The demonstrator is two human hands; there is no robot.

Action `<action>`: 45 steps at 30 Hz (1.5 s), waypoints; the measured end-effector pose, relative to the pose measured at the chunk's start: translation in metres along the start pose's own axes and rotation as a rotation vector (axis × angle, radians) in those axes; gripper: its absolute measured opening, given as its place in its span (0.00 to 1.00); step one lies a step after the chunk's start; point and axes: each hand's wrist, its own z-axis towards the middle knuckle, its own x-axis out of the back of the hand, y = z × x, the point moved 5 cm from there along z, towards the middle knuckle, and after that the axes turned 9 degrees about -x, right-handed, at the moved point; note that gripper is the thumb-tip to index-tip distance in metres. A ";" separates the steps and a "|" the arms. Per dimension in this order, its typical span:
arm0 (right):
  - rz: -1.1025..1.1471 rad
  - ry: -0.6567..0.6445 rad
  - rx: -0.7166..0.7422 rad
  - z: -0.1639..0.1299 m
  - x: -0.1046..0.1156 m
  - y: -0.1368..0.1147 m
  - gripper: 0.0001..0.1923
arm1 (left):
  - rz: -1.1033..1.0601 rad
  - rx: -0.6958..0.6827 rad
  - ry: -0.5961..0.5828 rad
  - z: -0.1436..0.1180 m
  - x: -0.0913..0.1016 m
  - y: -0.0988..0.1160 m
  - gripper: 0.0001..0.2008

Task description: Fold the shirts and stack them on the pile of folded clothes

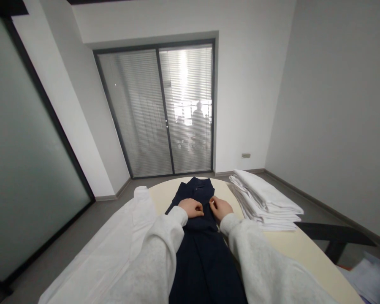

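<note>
A dark navy garment with a collar lies lengthwise down the middle of a pale oval table. My left hand and my right hand rest side by side on its chest. Both pinch the fabric along the front opening with curled fingers. White sleeves cover both my arms.
A stack of folded white cloths sits on the table's right side. A white garment is spread over the left side. Beyond the table stands a glass sliding door with blinds; people show dimly behind it. A dark bench stands at right.
</note>
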 end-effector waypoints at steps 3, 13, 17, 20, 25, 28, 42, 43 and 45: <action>-0.039 0.065 0.034 0.010 -0.007 0.012 0.16 | 0.020 -0.061 -0.023 0.002 -0.004 0.007 0.12; -0.188 -0.182 -0.065 0.055 -0.041 0.019 0.23 | 0.045 -0.091 -0.084 0.005 -0.012 0.005 0.20; -0.213 -0.143 -0.072 0.063 -0.041 0.016 0.24 | 0.051 -0.139 -0.088 0.005 -0.015 0.002 0.21; -0.157 -0.036 -0.103 0.061 -0.027 0.015 0.24 | 0.076 -0.158 -0.081 0.005 -0.017 -0.003 0.21; -0.044 -0.030 -0.038 0.041 -0.003 -0.006 0.21 | 0.253 -0.017 0.102 0.004 -0.015 -0.026 0.20; -0.042 -0.161 0.101 0.019 -0.012 -0.030 0.20 | 0.184 0.097 0.197 -0.001 -0.003 -0.042 0.19; -0.283 -0.209 0.143 -0.006 -0.052 -0.042 0.37 | 0.206 0.424 -0.019 -0.021 -0.029 -0.085 0.31; -0.282 -0.211 0.143 -0.006 -0.051 -0.042 0.38 | 0.223 0.423 -0.012 -0.020 -0.030 -0.084 0.31; -0.279 -0.219 0.149 -0.006 -0.051 -0.042 0.38 | 0.237 0.420 -0.008 -0.021 -0.029 -0.083 0.31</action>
